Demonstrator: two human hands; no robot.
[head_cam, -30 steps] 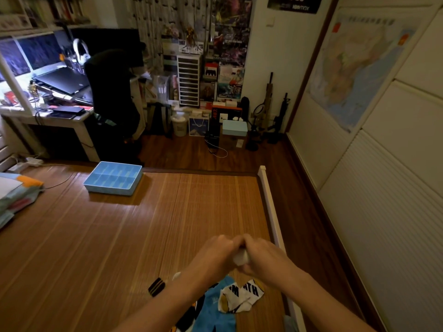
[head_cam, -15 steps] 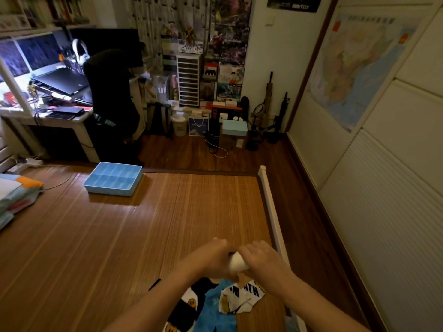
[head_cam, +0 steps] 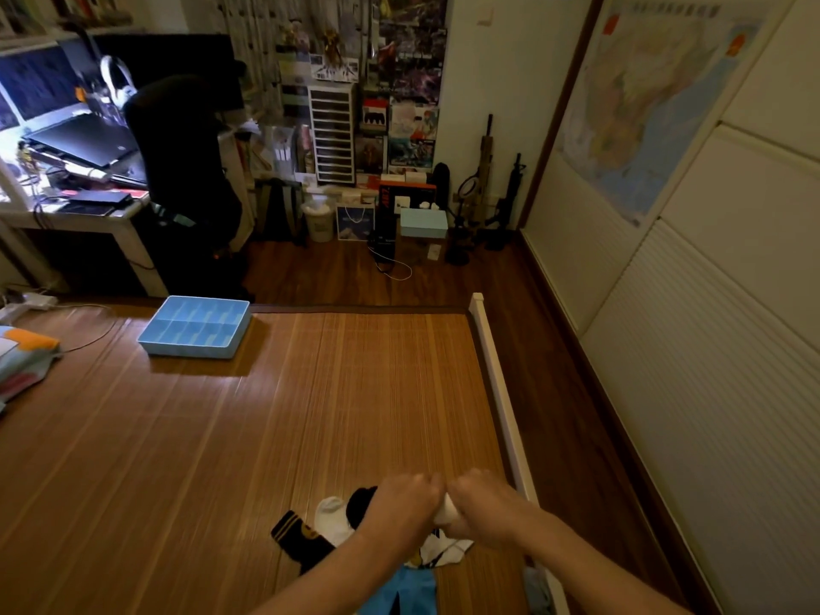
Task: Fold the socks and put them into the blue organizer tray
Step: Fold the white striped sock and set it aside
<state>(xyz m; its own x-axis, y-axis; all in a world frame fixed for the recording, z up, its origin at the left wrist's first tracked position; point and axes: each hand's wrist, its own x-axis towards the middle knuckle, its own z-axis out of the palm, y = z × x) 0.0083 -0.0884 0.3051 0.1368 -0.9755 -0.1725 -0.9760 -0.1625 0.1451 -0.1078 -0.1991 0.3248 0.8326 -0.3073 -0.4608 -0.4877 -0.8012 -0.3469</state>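
One white bunched fabric sock (head_cam: pixel 445 511) is gripped by curled fingers of left hand (head_cam: pixel 401 508) and right hand (head_cam: pixel 483 510); the blue plastic divided tray (head_cam: pixel 186 348) is seen well apart.

A brown slatted bamboo mat (head_cam: pixel 310 415) covered the bed. Toward its far left corner sat a shallow light-blue plastic organizer tray (head_cam: pixel 191 351) with dividers. Folded multicoloured cloth (head_cam: pixel 24 361) lay at the left edge, and a loose heap of socks (head_cam: pixel 296 533) at the near edge: black, white, blue.
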